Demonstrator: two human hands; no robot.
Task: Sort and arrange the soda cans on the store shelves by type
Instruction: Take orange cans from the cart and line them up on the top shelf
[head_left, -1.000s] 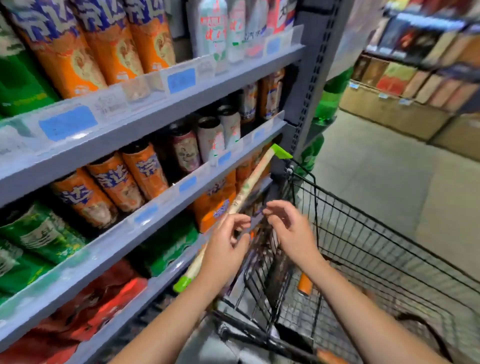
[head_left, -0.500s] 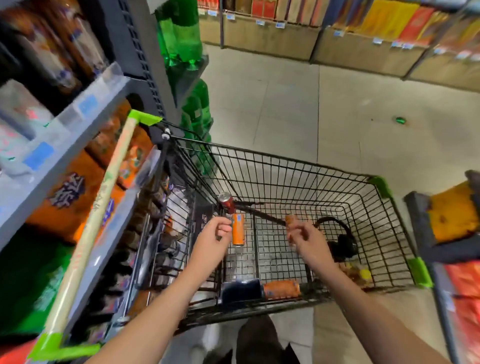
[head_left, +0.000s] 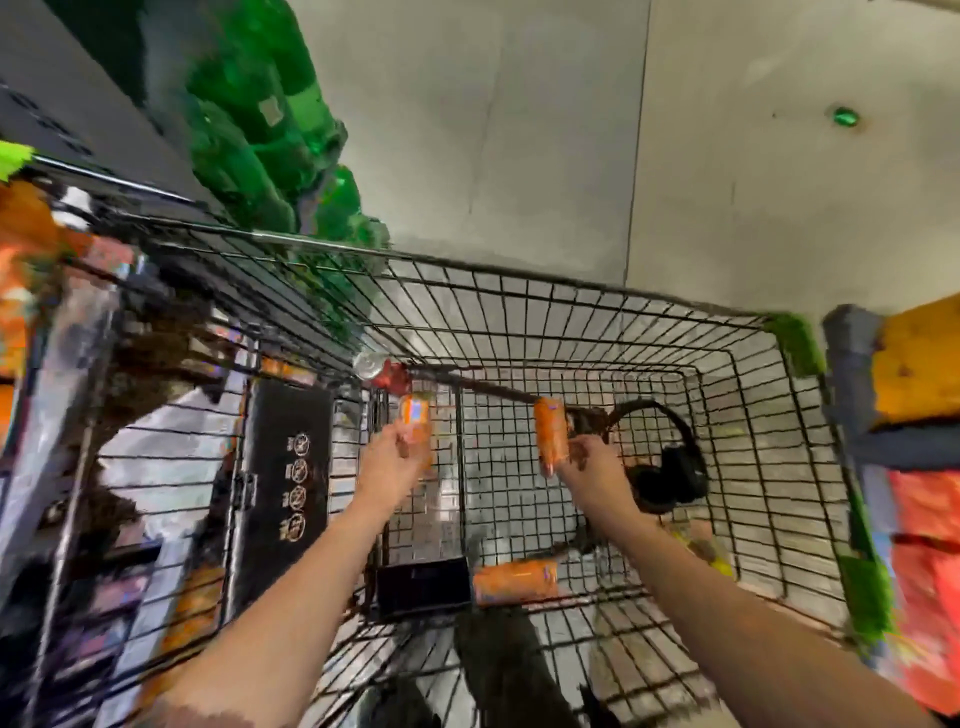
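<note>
Inside the wire shopping cart (head_left: 597, 322), in the head view, both hands reach down over the basket. The left hand (head_left: 387, 457) has its fingers curled round an orange soda can (head_left: 414, 423), held roughly upright. The right hand (head_left: 592, 467) grips a second orange can (head_left: 551, 434) the same way, just left of a pair of black headphones (head_left: 665, 467). A third orange can (head_left: 514, 582) lies on its side at the near end of the basket, and a red can (head_left: 382, 370) lies at the far left. Blurred shelving (head_left: 31, 270) stands to the left. The step in hand looks like picking up matching cans; next they need carrying left to the orange row.
</note>
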